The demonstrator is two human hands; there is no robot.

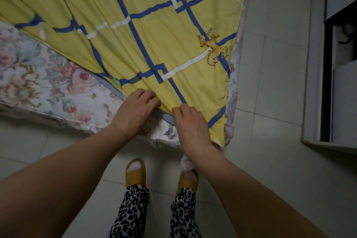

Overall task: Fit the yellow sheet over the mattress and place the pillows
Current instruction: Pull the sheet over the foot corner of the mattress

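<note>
The yellow sheet (pixel 135 15), crossed by blue and white lines with an orange animal print, lies stretched in folds over the flowered mattress (pixel 42 79). Its edge runs diagonally, so the mattress's near left part is bare. At the near corner of the mattress my left hand (pixel 136 111) grips the sheet's hem with curled fingers. Just to the right of it, my right hand (pixel 191 123) pinches the same hem where the sheet drapes over the corner. No pillows are in view.
I stand on a pale tiled floor (pixel 270 141) in yellow slippers (pixel 135 172), close to the mattress corner. A white cabinet (pixel 316 63) with a dark opening stands at the right, across a strip of floor from the bed.
</note>
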